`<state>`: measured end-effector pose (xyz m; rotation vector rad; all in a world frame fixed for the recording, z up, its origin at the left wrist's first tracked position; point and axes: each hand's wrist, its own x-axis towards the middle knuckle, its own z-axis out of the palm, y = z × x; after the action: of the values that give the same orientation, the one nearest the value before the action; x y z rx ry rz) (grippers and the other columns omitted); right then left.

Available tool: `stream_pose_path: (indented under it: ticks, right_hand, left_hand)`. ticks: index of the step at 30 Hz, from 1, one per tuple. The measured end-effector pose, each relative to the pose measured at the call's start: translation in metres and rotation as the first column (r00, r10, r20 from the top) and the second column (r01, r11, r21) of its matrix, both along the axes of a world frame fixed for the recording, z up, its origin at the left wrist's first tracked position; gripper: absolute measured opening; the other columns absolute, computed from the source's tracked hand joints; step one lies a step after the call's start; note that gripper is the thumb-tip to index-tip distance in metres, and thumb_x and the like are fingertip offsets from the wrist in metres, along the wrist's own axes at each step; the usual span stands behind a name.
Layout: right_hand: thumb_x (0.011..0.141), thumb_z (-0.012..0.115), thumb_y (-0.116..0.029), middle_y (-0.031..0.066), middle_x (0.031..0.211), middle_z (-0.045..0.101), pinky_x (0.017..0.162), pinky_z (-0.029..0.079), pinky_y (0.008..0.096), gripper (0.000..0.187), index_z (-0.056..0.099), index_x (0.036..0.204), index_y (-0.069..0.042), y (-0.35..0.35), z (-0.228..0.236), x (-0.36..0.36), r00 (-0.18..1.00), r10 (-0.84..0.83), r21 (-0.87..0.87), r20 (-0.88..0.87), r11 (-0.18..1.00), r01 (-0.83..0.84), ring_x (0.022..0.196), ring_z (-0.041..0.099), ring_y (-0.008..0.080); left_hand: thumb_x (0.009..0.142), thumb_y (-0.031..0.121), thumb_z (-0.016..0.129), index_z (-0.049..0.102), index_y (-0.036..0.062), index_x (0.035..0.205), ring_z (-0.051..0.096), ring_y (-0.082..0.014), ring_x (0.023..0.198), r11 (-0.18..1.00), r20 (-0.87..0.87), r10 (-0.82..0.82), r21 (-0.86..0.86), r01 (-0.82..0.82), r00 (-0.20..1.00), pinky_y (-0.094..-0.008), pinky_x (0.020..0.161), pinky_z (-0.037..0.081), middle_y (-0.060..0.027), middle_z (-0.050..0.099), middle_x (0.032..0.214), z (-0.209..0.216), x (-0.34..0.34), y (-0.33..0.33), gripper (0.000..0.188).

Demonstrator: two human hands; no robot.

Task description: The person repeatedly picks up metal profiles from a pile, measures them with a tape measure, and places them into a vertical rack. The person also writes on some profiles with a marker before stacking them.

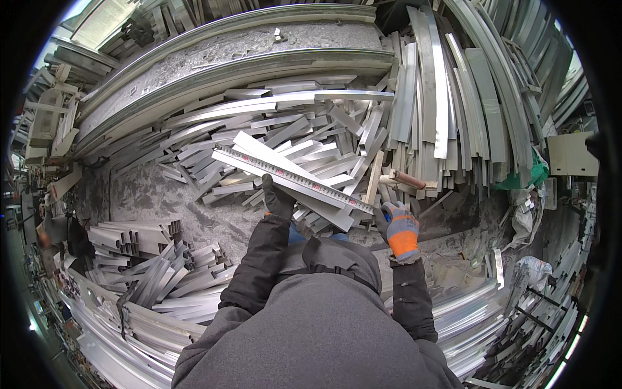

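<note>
A silver metal bar (324, 209) lies slantwise in front of me, from upper left to lower right. My left hand (278, 198), in a dark glove, is closed on its near edge around the middle. Along the bar stretches the pulled-out blade of a tape measure (280, 172), pale with dark and red marks. At the blade's right end is my right hand (400, 231), in a grey and orange glove, its fingers curled round the tape measure; the case is hidden in the grip. Another bright bar (265, 152) shows just beyond the blade.
Loose metal offcuts (285, 133) are heaped beyond my hands. Long profiles (421, 84) stack at the right, near a brown cylinder (409, 179) and green cloth (534, 172). Long rails (233, 70) cross the far side. More cut profiles (152, 236) pile at the left.
</note>
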<state>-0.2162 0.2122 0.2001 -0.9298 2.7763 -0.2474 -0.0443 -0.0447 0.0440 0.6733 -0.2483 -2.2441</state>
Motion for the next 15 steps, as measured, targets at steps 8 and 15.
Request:
stream_pose_path:
  ticks: [8, 15]
  right_hand:
    - [0.092, 0.067, -0.042, 0.0123, 0.106, 0.069, 0.081, 0.054, 0.0459, 0.029, 0.072, 0.11, -0.019, 0.0, 0.002, 0.002, 0.998, 0.012, 0.064, 0.054, 0.998, -0.016, 0.095, 0.068, 0.0346]
    - [0.091, 0.067, -0.044, 0.0109, 0.108, 0.068, 0.08, 0.053, 0.0476, 0.03, 0.072, 0.108, -0.02, -0.005, -0.003, 0.004, 0.997, 0.023, 0.041, 0.075, 0.999, -0.026, 0.094, 0.067, 0.0351]
  left_hand:
    - [0.095, 0.051, 0.063, 0.046, 0.0103, 0.144, 0.056, -0.0273, 0.122, 1.0, -0.004, -0.021, -0.009, 0.021, 1.0, -0.0459, 0.104, 0.048, -0.0093, 0.058, 0.133, 0.0, 0.008, 0.0, 0.066]
    - [0.097, 0.048, 0.062, 0.047, 0.0106, 0.143, 0.057, -0.0271, 0.121, 0.999, -0.051, 0.034, -0.002, -0.034, 0.998, -0.0465, 0.104, 0.047, -0.0095, 0.058, 0.134, -0.01, 0.015, 0.001, 0.061]
